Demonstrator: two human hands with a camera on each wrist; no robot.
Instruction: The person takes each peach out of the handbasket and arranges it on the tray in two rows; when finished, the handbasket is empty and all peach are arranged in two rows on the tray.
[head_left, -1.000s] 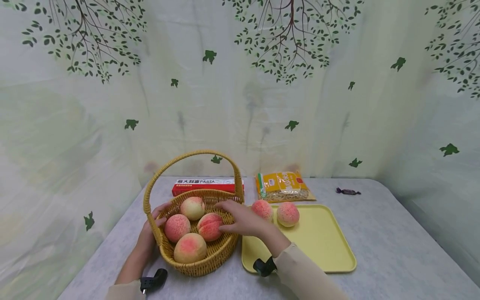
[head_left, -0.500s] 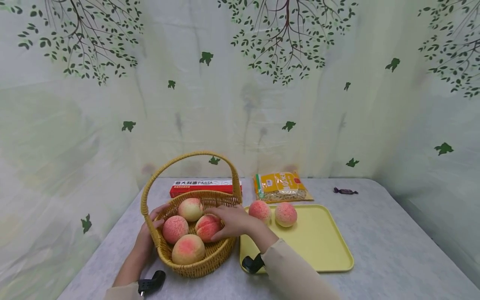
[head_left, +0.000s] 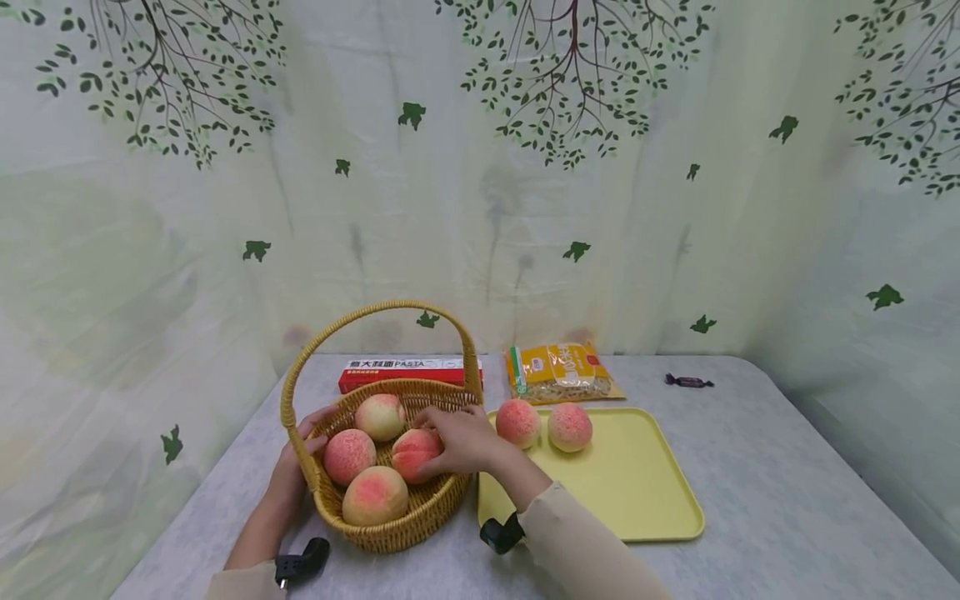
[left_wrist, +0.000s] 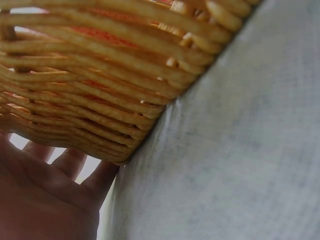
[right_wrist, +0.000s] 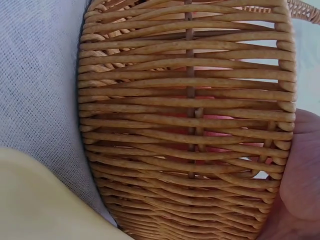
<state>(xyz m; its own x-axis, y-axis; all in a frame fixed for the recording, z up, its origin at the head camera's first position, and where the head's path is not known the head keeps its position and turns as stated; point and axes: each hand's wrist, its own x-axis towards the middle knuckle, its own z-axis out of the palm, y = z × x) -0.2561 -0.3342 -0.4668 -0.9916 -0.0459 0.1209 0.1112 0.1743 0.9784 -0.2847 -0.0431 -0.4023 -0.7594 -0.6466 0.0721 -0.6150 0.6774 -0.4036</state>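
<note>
A wicker basket with a tall arched handle stands on the table, holding several peaches. My left hand holds the basket at its left side, thumb at the rim; the left wrist view shows fingers spread along the outer wall. Reaching over the right rim, my right hand grips a red peach inside, thumb on its near side and fingers at its far side. Beside that lie a pale peach, a pink peach and a larger yellowish peach. In the right wrist view, basket weave hides most of the hand.
Right of the basket lies a yellow tray with two pink peaches, one left and one right, at its back edge. Behind are a red pasta box and a yellow food bag. A wrapped candy lies at back right.
My right hand has moved left and down into the basket, and its fingers have closed round the red peach. My left hand stays at the basket's side.
</note>
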